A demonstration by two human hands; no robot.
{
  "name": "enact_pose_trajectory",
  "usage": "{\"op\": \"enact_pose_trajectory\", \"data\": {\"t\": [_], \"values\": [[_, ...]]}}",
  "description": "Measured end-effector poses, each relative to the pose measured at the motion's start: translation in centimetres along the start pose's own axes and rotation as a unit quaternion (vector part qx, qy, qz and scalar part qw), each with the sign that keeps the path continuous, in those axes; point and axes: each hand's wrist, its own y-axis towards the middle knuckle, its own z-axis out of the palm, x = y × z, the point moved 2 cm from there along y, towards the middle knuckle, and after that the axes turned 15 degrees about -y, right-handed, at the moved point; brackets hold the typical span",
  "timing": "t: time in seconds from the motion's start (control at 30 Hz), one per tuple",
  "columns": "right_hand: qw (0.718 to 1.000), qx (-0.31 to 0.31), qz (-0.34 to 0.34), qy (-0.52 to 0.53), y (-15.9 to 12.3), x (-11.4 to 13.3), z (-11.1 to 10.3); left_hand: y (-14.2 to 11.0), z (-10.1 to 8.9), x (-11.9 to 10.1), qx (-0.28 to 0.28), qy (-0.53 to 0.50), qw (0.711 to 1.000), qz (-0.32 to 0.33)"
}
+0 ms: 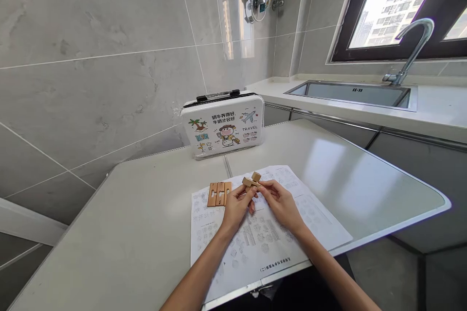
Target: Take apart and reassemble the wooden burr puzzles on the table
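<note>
We hold both forearms low over the counter (146,223), one slanting in from the lower left and one from the lower right, so that the left hand (236,210) and the right hand (282,206) meet in front of us. Our wrists are lightly bent, the thumbs lie toward us, close together, and some curled fingers show beneath. The grip of each hand is narrow: between them we pinch the interlocking wooden blocks (250,182), raised above the printed sheet (270,248). Our fingers hide where the blocks join, and we cannot tell how many there are.

Just beside our left hand, three wooden plates (219,194) lie side by side on the sheet; the hand partly covers the nearest one. Beyond the sheet, a small suitcase (224,126) stands upright near the tiled wall (109,68). To the right, well apart from our hands, we see a sink (413,99) with a curved faucet (416,53) below a window (383,7).

The blocks are pale and square-edged; the plates are redder, flat and grained, with shaped cutouts. The paper carries small diagrams and text. The suitcase is white, wrapped in clear plastic, with a black handle and cartoon prints. The counter is smooth and glossy, crossed by a seam.
</note>
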Motion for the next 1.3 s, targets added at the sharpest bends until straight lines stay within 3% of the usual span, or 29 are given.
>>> {"op": "enact_pose_trajectory", "data": {"t": [0.17, 0.53, 0.97, 1.3], "values": [[0.997, -0.028, -0.020, -0.074, -0.2, 0.4, -0.1, 0.1, -0.1, 0.2, -0.002, 0.008, 1.000, 0.000], [0.992, -0.035, -0.038, -0.118, -0.4, 1.0, -0.1, 0.0, -0.3, 0.3, -0.005, 0.021, 1.000, 0.010], [0.996, 0.000, -0.011, -0.089, -0.2, 1.3, 0.2, -0.1, -0.3, -0.2, -0.021, 0.040, 0.998, 0.032], [0.997, 0.032, 0.015, -0.073, 0.1, 0.3, 0.4, 0.1, -0.3, 0.5, -0.010, 0.016, 1.000, 0.007]]}}
